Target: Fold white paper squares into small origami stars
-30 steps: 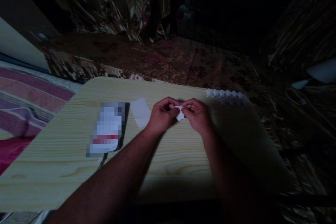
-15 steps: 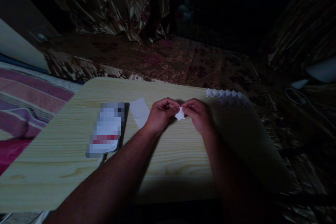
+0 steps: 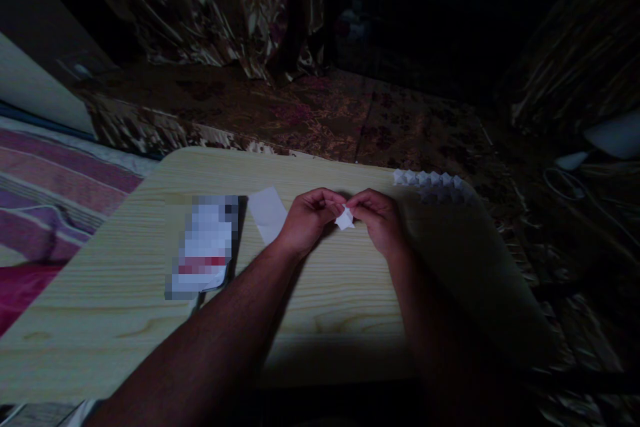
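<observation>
A small white paper star (image 3: 344,219) is pinched between my two hands, just above the wooden table (image 3: 330,293). My left hand (image 3: 311,217) grips its left upper side with thumb and fingers. On the other side, the fingertips of my right hand (image 3: 376,213) close on its upper right point. To the left of my left hand lies a flat piece of white paper (image 3: 267,210), partly covered by that hand. Several more white paper stars (image 3: 424,178) stand in a row near the table's far right edge, with dim shapes in shadow below them.
A phone-like item (image 3: 207,247), blurred out by pixels, lies on the table's left part. Beyond the left edge is a striped bed cover (image 3: 60,180). Patterned curtains (image 3: 240,7) hang behind the table, and a pale lamp-like object (image 3: 615,137) with a cable stands at the right.
The paper star has turned slightly between my fingertips. Both hands stay in nearly the same place and keep their pinch; the things on the table have not moved.
</observation>
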### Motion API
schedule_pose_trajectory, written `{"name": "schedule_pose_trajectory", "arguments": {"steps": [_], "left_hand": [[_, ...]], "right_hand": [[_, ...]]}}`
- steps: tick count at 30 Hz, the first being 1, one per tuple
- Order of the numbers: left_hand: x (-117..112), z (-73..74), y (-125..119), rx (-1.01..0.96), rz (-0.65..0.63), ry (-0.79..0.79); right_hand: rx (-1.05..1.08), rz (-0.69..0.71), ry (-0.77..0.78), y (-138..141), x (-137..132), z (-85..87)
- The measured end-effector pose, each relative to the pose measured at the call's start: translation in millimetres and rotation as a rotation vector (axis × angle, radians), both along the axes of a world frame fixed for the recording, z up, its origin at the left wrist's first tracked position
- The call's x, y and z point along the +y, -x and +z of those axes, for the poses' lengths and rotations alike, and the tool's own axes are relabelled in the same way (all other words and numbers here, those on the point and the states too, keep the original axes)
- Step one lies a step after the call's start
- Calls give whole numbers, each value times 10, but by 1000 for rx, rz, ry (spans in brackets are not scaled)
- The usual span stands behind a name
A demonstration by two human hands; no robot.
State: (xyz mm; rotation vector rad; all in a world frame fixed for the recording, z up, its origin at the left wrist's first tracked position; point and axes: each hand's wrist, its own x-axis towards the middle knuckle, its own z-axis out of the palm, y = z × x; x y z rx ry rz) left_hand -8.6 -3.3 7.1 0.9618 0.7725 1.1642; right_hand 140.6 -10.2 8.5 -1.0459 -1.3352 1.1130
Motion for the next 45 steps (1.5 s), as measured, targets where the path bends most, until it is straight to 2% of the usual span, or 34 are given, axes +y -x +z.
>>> {"name": "schedule_pose_trajectory", "arguments": {"steps": [11,15,19,28,34,41,45], "left_hand": [[1,-16,-15,12,23,-88],[5,-3,-22,9,35,-76],[5,5,-24,36,-4,-61],[0,-13,-24,48,48,25],[8,-26,-22,16,26,31],[1,-20,-33,4,52,30],[7,-32,-39,15,95,36]], "right_hand": [[-33,4,-36,7,0,-33],[-74,-52,-67,20,1,-30],[-83,-103,-85,29,-2,-11],[-100,-119,-134,20,25,-77],[-119,-137,-135,22,23,-56],[-132,-106,-133,25,-1,-54],[-10,-53,-69,24,-9,-13]]}}
